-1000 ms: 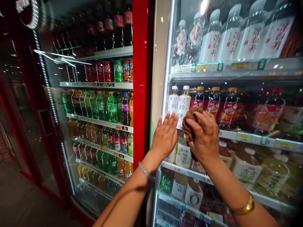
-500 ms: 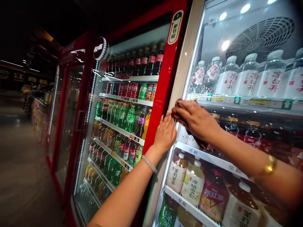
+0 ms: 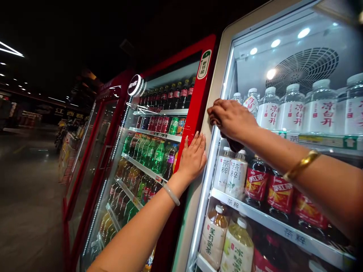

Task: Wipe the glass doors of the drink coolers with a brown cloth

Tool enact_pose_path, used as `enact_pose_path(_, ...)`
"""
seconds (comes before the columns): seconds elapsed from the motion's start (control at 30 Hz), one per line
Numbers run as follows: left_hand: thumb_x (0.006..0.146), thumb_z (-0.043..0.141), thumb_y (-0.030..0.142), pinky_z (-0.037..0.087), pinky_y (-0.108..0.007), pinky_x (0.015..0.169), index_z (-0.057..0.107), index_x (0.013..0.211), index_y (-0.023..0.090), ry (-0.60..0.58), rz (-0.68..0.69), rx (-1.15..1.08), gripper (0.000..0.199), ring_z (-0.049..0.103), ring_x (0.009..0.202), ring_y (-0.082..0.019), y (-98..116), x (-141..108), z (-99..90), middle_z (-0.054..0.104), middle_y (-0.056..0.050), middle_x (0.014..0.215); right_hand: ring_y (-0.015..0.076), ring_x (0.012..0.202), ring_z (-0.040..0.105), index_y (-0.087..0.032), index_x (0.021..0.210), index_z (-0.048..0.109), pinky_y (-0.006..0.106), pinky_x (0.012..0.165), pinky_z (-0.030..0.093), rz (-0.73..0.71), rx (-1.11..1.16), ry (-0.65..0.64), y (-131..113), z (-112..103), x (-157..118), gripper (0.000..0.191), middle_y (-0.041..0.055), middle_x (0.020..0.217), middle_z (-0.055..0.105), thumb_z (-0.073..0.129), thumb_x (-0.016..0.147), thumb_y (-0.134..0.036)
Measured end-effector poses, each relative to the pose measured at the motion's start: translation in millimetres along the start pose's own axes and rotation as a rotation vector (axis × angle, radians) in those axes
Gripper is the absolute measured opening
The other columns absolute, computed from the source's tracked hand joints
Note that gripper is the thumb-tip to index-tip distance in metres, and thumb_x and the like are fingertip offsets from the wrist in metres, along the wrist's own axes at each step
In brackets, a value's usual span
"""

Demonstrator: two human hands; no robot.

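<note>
My left hand (image 3: 192, 155) rests with outstretched fingers on the red frame (image 3: 195, 107) of a drinks fridge, at its right edge. A pale bangle circles that wrist. In my right hand (image 3: 234, 119) is a bunched dark brown cloth (image 3: 216, 115), pressed against the beige door frame (image 3: 219, 62) of the neighbouring fridge. Part of the cloth hangs below the palm, over the glass edge. Behind the glass, close to this hand, stand clear water bottles (image 3: 268, 109) with white caps. My right forearm wears a gold bangle and hides part of the shelves.
White-labelled tea bottles (image 3: 237, 174) and red-labelled bottles (image 3: 280, 190) stand on a lower shelf (image 3: 255, 213). The red fridge holds green bottles (image 3: 157, 156), cans and dark cola bottles (image 3: 184, 90). Another red fridge (image 3: 93, 151) and a grey floor (image 3: 34, 189) lie to the left.
My right hand has moved up the beige frame with the cloth. My left hand sits farther onto the red frame, its fingers more spread. The view has tilted upward.
</note>
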State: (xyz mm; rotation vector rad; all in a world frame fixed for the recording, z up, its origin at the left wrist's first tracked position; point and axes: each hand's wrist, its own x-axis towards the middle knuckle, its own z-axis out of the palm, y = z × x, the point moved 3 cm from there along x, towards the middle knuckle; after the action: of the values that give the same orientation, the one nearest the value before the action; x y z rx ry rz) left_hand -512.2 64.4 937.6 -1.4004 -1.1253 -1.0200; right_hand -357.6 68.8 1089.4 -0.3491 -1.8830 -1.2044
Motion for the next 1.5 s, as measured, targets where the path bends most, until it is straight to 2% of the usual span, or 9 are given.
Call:
enact_pose_path(0.07,0.098,0.042,0.019,0.01,-0.059,0.133,0.027,0.161,0.012,0.022,-0.02,0.01,0.065,0.021,0.16,-0.024,-4.4,13.8,-2.1,0.029,-0.013,0.169,0.0347,0.122,0.052,-0.025,0.135,0.061,0.053,0.1,0.048,0.034,0.02,0.015,2.5,-0.1,11.5,0.045,0.0109,0.143,0.056,0.059,0.09,-0.026)
enact_pose_path(0.27,0.099,0.041,0.021,0.007,-0.058,0.133,0.047,0.149,0.01,-0.016,0.048,-0.025,0.052,0.023,0.16,-0.025,-22.2,7.3,-6.0,0.041,-0.014,0.163,0.0292,0.124,0.054,-0.023,0.133,0.061,0.048,0.107,0.048,-0.244,0.091,-0.17,-44.6,11.5,-19.6,0.038,0.0095,0.14,0.06,0.05,0.098,-0.032)
enact_pose_path(0.53,0.096,0.04,0.018,-0.004,-0.054,0.132,0.035,0.157,0.018,-0.065,0.133,-0.259,0.061,0.014,0.162,-0.023,-51.5,-6.3,8.6,0.032,-0.008,0.169,0.036,0.138,0.045,-0.02,0.142,0.052,0.056,0.113,0.046,0.158,-0.048,-0.087,-62.4,32.8,-1.1,0.047,0.0092,0.152,0.048,0.05,0.099,-0.038)
enact_pose_path(0.73,0.098,0.041,0.019,-0.003,-0.054,0.133,0.043,0.151,0.019,-0.106,0.15,-0.445,0.052,0.011,0.162,-0.024,-45.4,-66.5,11.8,0.035,-0.008,0.168,0.0337,0.143,0.044,-0.015,0.139,0.054,0.056,0.124,0.034,0.181,-0.078,-0.046,-131.4,52.1,-77.9,0.046,0.0158,0.148,0.053,0.049,0.101,-0.04)
enact_pose_path(1.0,0.097,0.041,0.019,-0.007,-0.057,0.131,0.032,0.157,0.017,-0.218,0.103,-0.577,0.06,0.001,0.162,-0.024,-43.7,-95.4,7.2,0.027,-0.008,0.171,0.0335,0.141,0.044,-0.015,0.139,0.053,0.057,0.118,0.038,0.373,-0.135,-0.097,-144.8,54.4,-75.2,0.047,0.0159,0.153,0.047,0.047,0.102,-0.044)
enact_pose_path(1.17,0.095,0.045,0.018,-0.005,-0.058,0.132,0.048,0.145,0.011,-0.287,0.175,-0.634,0.05,0.005,0.161,-0.027,-31.2,-175.1,1.0,0.033,-0.015,0.168,0.0276,0.153,0.033,-0.027,0.141,0.046,0.053,0.129,0.03,0.425,-0.109,-0.126,-228.3,68.7,-171.9,0.046,0.0095,0.154,0.048,0.054,0.097,-0.039)
enact_pose_path(1.27,0.095,0.044,0.015,0.004,-0.06,0.133,0.046,0.147,0.009,-0.366,0.228,-0.659,0.053,0.015,0.16,-0.028,-26.1,-223.9,-3.5,0.041,-0.019,0.163,0.0281,0.15,0.039,-0.034,0.138,0.048,0.055,0.128,0.032,0.506,-0.095,-0.215,-259.8,71.1,-214.2,0.044,0.0064,0.147,0.054,0.057,0.095,-0.038)
enact_pose_path(1.37,0.095,0.041,0.013,0.013,-0.057,0.134,0.038,0.154,0.009,-0.34,0.18,-0.685,0.059,0.016,0.16,-0.027,-29.2,-231.6,-8.0,0.04,-0.018,0.164,0.0297,0.15,0.038,-0.033,0.135,0.052,0.057,0.129,0.028,0.563,-0.061,-0.336,-252.6,70.2,-201.8,0.04,0.0069,0.15,0.052,0.052,0.097,-0.042)
enact_pose_path(1.5,0.097,0.034,0.009,0.02,-0.052,0.134,0.02,0.163,0.015,-0.273,0.059,-0.759,0.068,0.012,0.161,-0.022,-36.4,-210.6,-13.7,0.032,-0.012,0.169,0.0298,0.155,0.03,-0.028,0.141,0.048,0.059,0.13,0.024,0.625,-0.09,-0.306,-230.9,68.0,-163.9,0.044,0.0083,0.159,0.041,0.048,0.099,-0.042)
